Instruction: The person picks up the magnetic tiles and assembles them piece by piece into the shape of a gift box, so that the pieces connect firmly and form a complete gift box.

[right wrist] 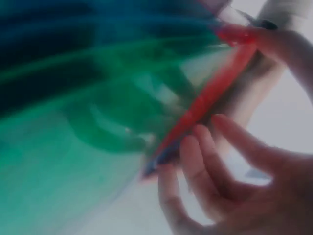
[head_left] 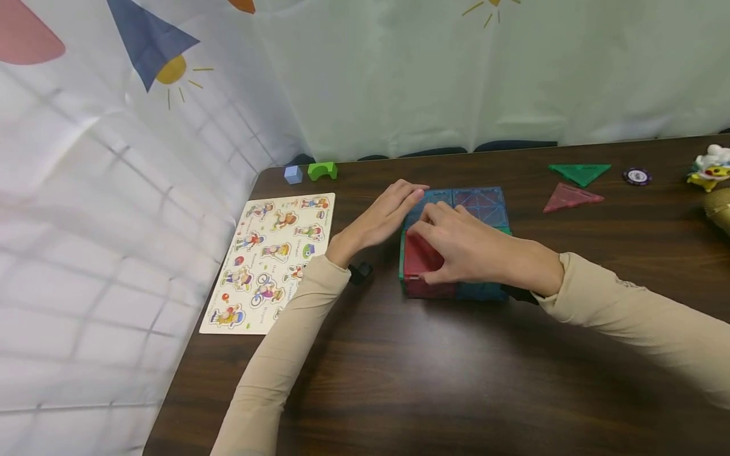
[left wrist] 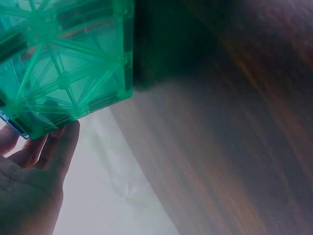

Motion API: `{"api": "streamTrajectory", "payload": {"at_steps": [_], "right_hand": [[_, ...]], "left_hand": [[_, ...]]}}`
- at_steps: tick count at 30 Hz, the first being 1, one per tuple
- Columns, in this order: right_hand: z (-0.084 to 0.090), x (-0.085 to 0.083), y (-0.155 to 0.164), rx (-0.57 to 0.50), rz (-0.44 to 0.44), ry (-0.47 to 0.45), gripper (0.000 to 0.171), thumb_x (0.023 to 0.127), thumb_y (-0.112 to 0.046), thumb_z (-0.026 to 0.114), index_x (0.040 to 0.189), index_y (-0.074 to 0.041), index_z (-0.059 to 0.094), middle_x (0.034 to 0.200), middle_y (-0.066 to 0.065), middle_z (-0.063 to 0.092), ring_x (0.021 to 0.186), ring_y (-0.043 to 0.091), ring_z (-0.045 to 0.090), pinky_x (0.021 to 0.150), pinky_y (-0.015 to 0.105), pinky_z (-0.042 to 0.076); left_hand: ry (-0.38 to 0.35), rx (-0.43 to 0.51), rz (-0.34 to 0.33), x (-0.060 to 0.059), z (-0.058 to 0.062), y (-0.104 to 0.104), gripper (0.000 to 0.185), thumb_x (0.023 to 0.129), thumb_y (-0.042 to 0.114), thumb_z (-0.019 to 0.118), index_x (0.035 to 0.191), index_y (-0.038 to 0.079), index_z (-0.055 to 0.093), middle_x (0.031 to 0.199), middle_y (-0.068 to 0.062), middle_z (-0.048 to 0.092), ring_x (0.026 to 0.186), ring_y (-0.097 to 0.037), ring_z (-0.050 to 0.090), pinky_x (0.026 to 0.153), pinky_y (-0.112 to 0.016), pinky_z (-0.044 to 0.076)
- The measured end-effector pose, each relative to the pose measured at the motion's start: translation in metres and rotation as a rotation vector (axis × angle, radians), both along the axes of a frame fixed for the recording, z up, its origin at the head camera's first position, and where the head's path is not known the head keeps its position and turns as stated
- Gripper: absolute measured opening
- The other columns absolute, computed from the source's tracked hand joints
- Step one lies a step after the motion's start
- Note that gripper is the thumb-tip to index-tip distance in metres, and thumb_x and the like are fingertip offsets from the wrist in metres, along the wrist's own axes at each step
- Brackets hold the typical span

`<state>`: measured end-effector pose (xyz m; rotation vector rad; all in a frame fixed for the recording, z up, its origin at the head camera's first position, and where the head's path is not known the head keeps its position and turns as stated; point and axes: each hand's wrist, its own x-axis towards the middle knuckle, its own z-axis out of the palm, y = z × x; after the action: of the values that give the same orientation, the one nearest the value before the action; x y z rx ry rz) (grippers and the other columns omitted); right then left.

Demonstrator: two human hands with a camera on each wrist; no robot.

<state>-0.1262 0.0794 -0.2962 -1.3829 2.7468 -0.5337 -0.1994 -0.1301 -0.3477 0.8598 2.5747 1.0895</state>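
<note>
A low box of translucent magnetic tiles [head_left: 481, 204] sits on the dark wooden table [head_left: 456, 380], with blue tiles on top at the back. My left hand [head_left: 393, 209] lies with straight fingers against the box's left side, touching its green side tile [left wrist: 68, 63]; the fingers [left wrist: 54, 147] show just below that tile. My right hand [head_left: 456, 247] reaches over the front left corner and pinches a tilted red tile [head_left: 419, 256] between thumb and fingers. The right wrist view is blurred: the red tile's edge [right wrist: 210, 98] runs past my right hand's fingers [right wrist: 195, 147], and green tile [right wrist: 88, 147] fills the left.
A picture puzzle board [head_left: 270, 259] lies left of the box, with a small black object [head_left: 360, 272] beside my left wrist. A blue cube [head_left: 293, 174] and green arch block [head_left: 322, 170] sit at the back left. A green triangle [head_left: 580, 172], red triangle [head_left: 570, 198], round chip [head_left: 637, 176] and toy figure [head_left: 710, 168] lie right.
</note>
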Motion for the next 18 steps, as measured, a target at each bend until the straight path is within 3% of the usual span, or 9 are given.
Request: {"api": "streamTrajectory", "payload": {"at_steps": [4,9,11,14,18], "right_hand": [[0.01,-0.001,0.011,0.032,-0.016,0.02,0.067,0.081,-0.037,0.092,0.132,-0.004,0.064,0.121,0.015,0.057,0.106,0.033,0.055,0.084,0.053,0.048],[0.018,-0.014,0.047,-0.131,-0.153,-0.054,0.048,0.094,-0.027,0.081,0.133,-0.003,0.064,0.132,0.018,0.053,0.112,0.034,0.051,0.09,0.055,0.043],[0.014,-0.019,0.066,-0.242,-0.237,-0.124,0.042,0.1,-0.022,0.074,0.135,-0.002,0.061,0.137,0.02,0.049,0.117,0.037,0.049,0.094,0.058,0.042],[0.001,-0.024,0.092,-0.367,-0.361,-0.299,0.045,0.109,-0.022,0.059,0.145,0.001,0.05,0.147,0.025,0.038,0.129,0.043,0.043,0.103,0.063,0.039],[-0.029,-0.023,0.112,-0.419,-0.466,-0.504,0.057,0.115,-0.028,0.04,0.159,0.005,0.027,0.156,0.035,0.027,0.139,0.054,0.036,0.109,0.07,0.032]], "left_hand": [[-0.012,0.006,0.01,0.002,-0.001,0.0,0.051,0.116,0.037,0.035,0.156,0.006,0.046,0.142,-0.008,0.051,0.13,-0.02,0.046,0.11,-0.036,0.04],[-0.076,0.083,0.083,0.009,-0.005,0.001,0.055,0.115,0.038,0.037,0.157,0.003,0.037,0.155,-0.013,0.042,0.142,-0.02,0.041,0.12,-0.036,0.033],[-0.106,0.13,0.139,0.014,-0.008,0.003,0.056,0.115,0.038,0.037,0.158,0.001,0.035,0.158,-0.015,0.04,0.145,-0.021,0.04,0.121,-0.037,0.031],[-0.166,0.203,0.233,0.023,-0.014,0.009,0.058,0.115,0.04,0.034,0.159,0.001,0.031,0.161,-0.018,0.036,0.148,-0.024,0.038,0.122,-0.042,0.031],[-0.263,0.333,0.356,0.035,-0.021,0.016,0.061,0.115,0.043,0.029,0.162,0.003,0.027,0.166,-0.017,0.03,0.154,-0.026,0.031,0.125,-0.043,0.027]]}}
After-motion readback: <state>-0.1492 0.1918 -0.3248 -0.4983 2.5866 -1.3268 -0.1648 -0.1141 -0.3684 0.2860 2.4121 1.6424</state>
